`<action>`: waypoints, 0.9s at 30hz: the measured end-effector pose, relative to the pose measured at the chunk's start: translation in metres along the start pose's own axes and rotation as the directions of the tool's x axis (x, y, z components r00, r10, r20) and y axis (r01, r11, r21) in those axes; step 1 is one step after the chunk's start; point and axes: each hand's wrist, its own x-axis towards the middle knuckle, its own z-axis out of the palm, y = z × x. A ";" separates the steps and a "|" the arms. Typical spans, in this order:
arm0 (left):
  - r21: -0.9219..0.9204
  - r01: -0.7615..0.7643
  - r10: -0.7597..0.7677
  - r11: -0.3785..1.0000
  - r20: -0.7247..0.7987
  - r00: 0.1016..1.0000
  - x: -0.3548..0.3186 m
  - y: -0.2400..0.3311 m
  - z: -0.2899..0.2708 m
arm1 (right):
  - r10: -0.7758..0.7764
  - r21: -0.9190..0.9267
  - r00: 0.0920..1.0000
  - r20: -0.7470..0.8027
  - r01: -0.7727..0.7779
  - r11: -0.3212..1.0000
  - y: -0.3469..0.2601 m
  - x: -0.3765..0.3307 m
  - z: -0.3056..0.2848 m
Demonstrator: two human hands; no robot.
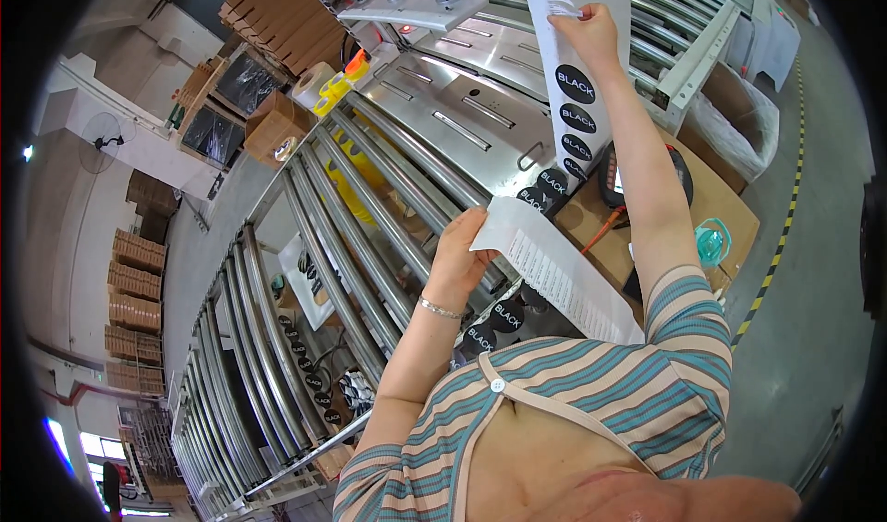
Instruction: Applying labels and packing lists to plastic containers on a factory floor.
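A long white strip of label backing (565, 280) with round black stickers (575, 84) runs between my two hands and hangs in a loop toward my body. My left hand (459, 252), a bracelet at its wrist, grips the strip's edge above the rollers, where it folds over and shows its printed white side. Farther off and to the right, my raised right hand (589, 38) pinches the upper part of the strip by its left edge. More black stickers (506, 315) show below the left hand, partly hidden by the strip and my shirt.
A roller conveyor (370, 166) runs along the left, joining a steel worktop (462, 106) with slots. Right of it, a cardboard surface (739, 226) carries a dark handheld device (679, 176), an orange-handled tool (602, 229) and a teal tape roll (712, 242). Behind stands a lined carton (739, 120).
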 end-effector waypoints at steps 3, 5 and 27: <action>-0.001 -0.007 0.007 1.000 0.121 0.993 0.000 -0.001 -0.006 | 0.045 0.003 0.998 -0.032 -0.045 0.999 0.003 0.004 0.005; 0.028 -0.010 0.010 1.000 0.014 1.000 -0.007 0.003 0.006 | 0.112 -0.057 0.993 -0.030 -0.113 0.992 0.002 -0.011 -0.001; 0.158 -0.124 0.084 0.980 0.242 0.967 -0.037 0.012 -0.001 | -0.272 -0.487 0.812 0.517 0.540 0.687 -0.078 -0.117 -0.045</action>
